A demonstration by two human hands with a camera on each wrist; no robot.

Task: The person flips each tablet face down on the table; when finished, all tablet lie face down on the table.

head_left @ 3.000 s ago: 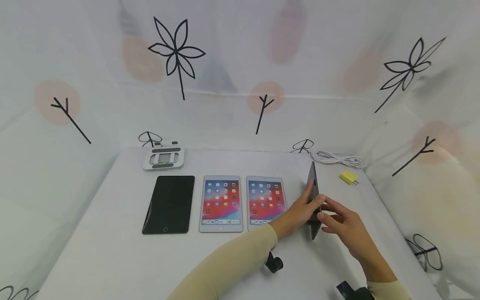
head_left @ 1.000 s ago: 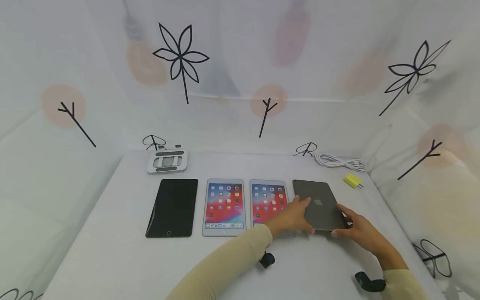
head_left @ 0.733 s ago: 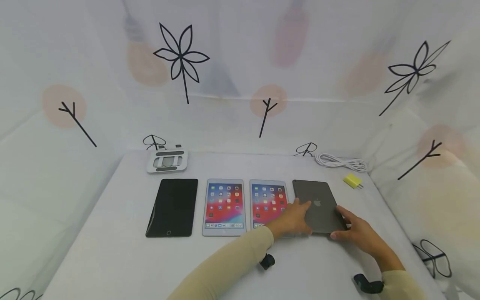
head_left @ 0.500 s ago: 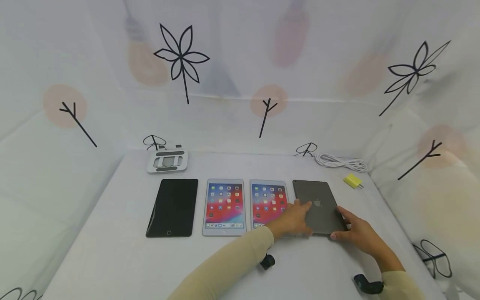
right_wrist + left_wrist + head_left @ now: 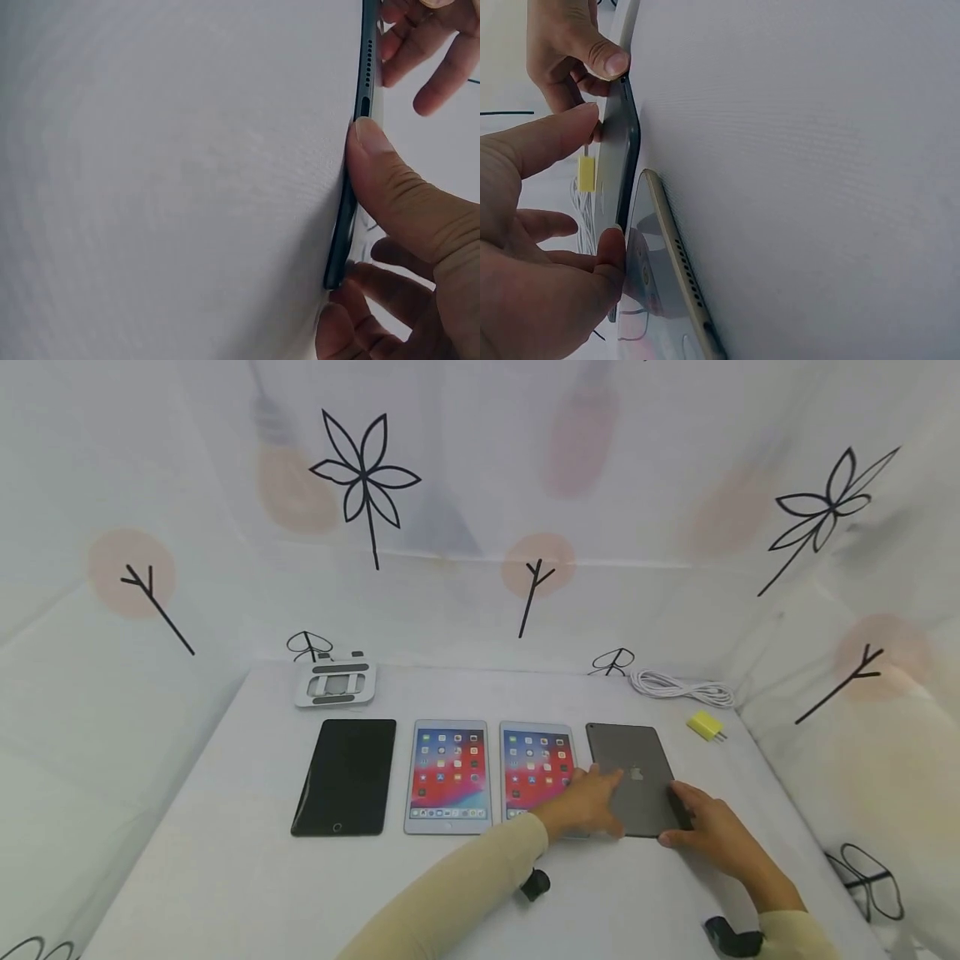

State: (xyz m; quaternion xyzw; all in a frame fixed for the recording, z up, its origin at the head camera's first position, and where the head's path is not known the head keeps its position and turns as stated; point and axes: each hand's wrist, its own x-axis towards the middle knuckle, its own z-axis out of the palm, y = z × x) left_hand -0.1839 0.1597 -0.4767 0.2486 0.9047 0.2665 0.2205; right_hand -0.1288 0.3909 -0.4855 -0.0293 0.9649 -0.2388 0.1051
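A dark grey tablet (image 5: 637, 752) lies with its back up, an apple logo on it, at the right end of a row. My right hand (image 5: 720, 839) holds its near right corner, the thumb along the near edge and the other fingers at the side. My left hand (image 5: 588, 802) touches the tablet's left edge with spread fingers, partly hiding the white tablet (image 5: 536, 756) beside it. In the left wrist view one finger of the left hand (image 5: 540, 292) meets the grey tablet's edge (image 5: 634, 142). The right wrist view shows the right thumb (image 5: 375, 154) on the near edge.
Another white tablet (image 5: 448, 768) and a black one (image 5: 348, 777) continue the row leftward. A white folding stand (image 5: 336, 683) lies at the back left. A coiled white cable (image 5: 682, 687) and a yellow plug adapter (image 5: 706, 725) sit at the back right, near the cloth wall.
The grey tablet, held on edge between both hands three seconds ago, now lies back up in the row. Its near edge has come slightly down and closer over the last half second.
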